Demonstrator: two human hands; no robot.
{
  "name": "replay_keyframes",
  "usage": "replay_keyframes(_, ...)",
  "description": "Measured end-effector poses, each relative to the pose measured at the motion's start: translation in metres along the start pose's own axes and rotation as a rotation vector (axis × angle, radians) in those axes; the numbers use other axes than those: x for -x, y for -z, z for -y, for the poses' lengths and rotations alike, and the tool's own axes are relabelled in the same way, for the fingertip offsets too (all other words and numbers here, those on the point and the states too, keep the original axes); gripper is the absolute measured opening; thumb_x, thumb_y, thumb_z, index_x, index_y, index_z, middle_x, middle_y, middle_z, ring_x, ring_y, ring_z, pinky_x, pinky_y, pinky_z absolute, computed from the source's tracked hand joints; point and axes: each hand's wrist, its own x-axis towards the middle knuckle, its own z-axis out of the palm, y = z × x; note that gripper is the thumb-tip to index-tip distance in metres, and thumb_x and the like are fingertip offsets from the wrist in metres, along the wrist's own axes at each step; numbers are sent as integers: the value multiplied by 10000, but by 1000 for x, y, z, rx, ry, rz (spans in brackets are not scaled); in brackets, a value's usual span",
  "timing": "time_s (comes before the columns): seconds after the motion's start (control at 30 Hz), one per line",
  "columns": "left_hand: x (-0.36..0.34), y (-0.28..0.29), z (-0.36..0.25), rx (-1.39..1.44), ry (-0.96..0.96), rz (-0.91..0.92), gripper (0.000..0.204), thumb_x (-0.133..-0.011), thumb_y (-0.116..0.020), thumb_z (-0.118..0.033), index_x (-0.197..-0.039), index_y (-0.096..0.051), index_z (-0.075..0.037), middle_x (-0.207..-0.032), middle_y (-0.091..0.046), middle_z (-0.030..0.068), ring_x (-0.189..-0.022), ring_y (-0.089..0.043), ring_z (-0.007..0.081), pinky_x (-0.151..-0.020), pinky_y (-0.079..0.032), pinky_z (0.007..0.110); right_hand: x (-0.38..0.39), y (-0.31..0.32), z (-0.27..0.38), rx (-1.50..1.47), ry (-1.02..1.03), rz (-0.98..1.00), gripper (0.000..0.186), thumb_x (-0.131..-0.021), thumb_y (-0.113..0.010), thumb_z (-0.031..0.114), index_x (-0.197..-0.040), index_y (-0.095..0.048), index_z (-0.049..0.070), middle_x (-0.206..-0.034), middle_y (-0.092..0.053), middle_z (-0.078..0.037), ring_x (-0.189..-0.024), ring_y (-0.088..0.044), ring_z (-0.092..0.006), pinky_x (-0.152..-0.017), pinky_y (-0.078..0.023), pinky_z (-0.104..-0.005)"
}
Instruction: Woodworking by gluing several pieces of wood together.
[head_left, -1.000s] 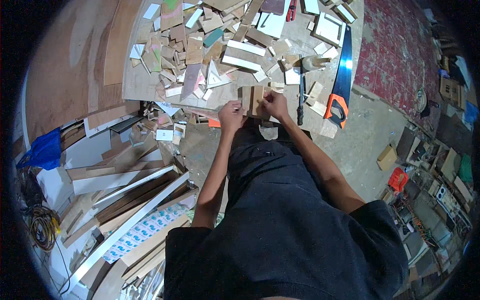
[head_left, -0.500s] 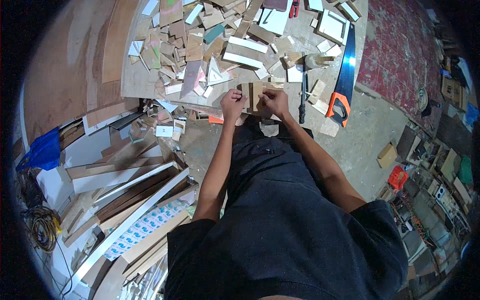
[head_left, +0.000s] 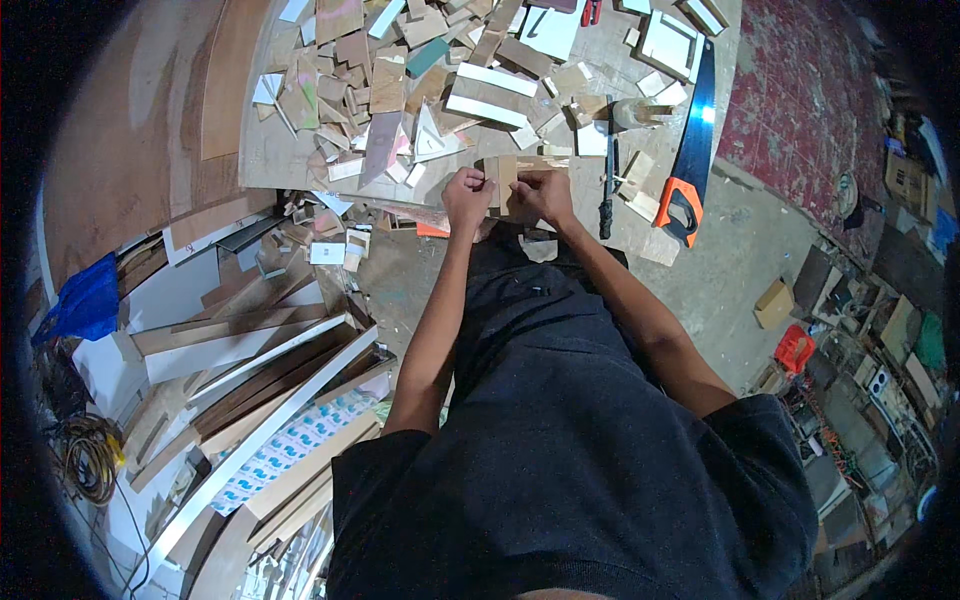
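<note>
At the near edge of the workbench (head_left: 300, 172), a small light-brown wooden strip (head_left: 507, 178) stands between my two hands, its long side pointing away from me. A paler wood piece lies against its left side. My right hand (head_left: 545, 195) is closed, thumb and fingertips pinching the strip's right edge. My left hand (head_left: 466, 200) has its fingers curled into a pinch just left of the strip; what sits between those fingertips is too small to make out. Another flat wood piece (head_left: 550, 163) lies partly behind my right hand.
Right of my hands lie a dark, slim file-like tool (head_left: 608, 180) and a handsaw (head_left: 683, 190) with an orange-black handle. A jar (head_left: 632, 114) stands beyond. Wood offcuts (head_left: 390, 85) cover the bench's left and far parts. Long boards (head_left: 270, 420) are stacked at lower left.
My right hand has shifted slightly left and its fingers reach further over the strip. The left hand stays pinched beside it. The whole view has moved a little.
</note>
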Motion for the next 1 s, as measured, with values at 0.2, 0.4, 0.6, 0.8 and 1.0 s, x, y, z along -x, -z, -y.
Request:
replay_keyframes(0.2, 1, 2, -1, 29, 29, 16, 245, -716, -806, -138, -857, -646, -17, -755, -670, 91, -662, -642, 187, -632, -529, 319, 3, 0, 4, -76, 10, -40, 287, -774, -767, 163, -991, -718, -19, -832, -722, -161, -719, -704, -219, -673, -542, -321)
replay_keyframes(0.4, 5, 4, -8, 31, 60, 38, 288, -685, -832, -152, -863, -646, -20, -761, -671, 95, -666, -641, 184, -626, -531, 326, 4, 1, 7, -78, 27, -45, 295, -774, -777, 140, -992, -703, -45, -801, -724, -145, -683, -693, -170, -633, -539, -295)
replay_keyframes(0.6, 3, 3, -8, -77, 15, -17, 315, -675, -842, -161, -871, -634, -29, -730, -653, 67, -652, -629, 152, -607, -523, 305, 2, -8, -1, -44, 49, -76, 273, -768, -784, 116, -973, -704, -45, -762, -716, -122, -641, -665, -141, -600, -526, -298)
replay_keyframes(0.8, 6, 2, -30, -148, 64, -13, 298, -664, -824, -168, -868, -651, -35, -761, -686, 107, -693, -677, 224, -652, -543, 340, 0, -10, -13, -65, 25, -53, 295, -776, -776, 125, -1025, -702, -16, -790, -719, -120, -642, -657, -138, -605, -523, -304)
replay_keyframes(1.0, 3, -1, -20, -228, 91, -47, 304, -649, -826, -214, -856, -669, -56, -749, -694, 95, -693, -683, 238, -665, -545, 360, 7, 2, 13, 189, 230, -7, 349, -762, -765, 205, -1047, -692, 18, -824, -690, -166, -725, -671, -286, -672, -519, -382)
